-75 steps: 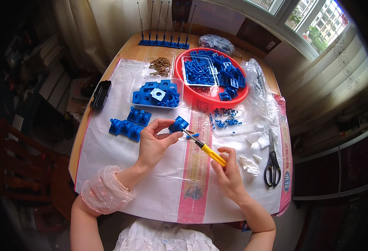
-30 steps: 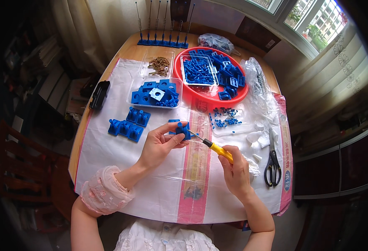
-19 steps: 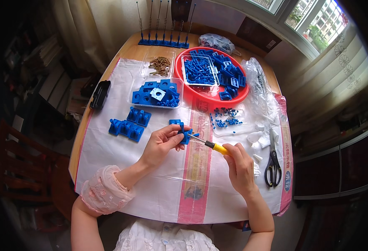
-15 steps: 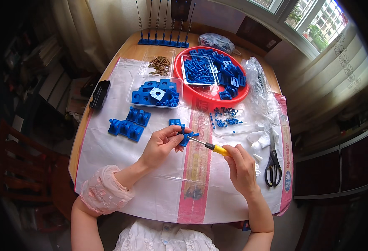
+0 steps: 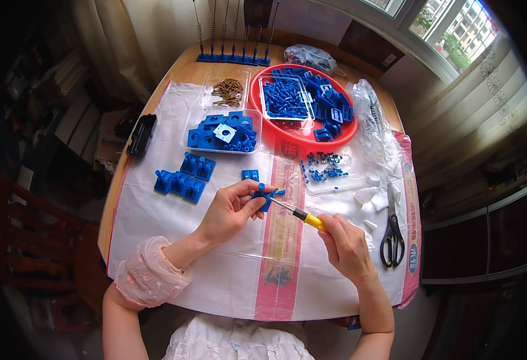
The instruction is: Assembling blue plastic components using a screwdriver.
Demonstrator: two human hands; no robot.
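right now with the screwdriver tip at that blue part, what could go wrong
The yellow-handled screwdriver might slip and jab the left hand, whose fingers pinch the blue plastic part close to the tip. Gripped only by fingertips, that part could also twist loose. And the tiny blue pieces lie loose beyond the right hand, so a bump could scatter them.

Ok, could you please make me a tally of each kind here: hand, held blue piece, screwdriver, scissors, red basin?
Hands, left hand and right hand: 2
Held blue piece: 1
Screwdriver: 1
Scissors, one pair: 1
Red basin: 1
Total: 6
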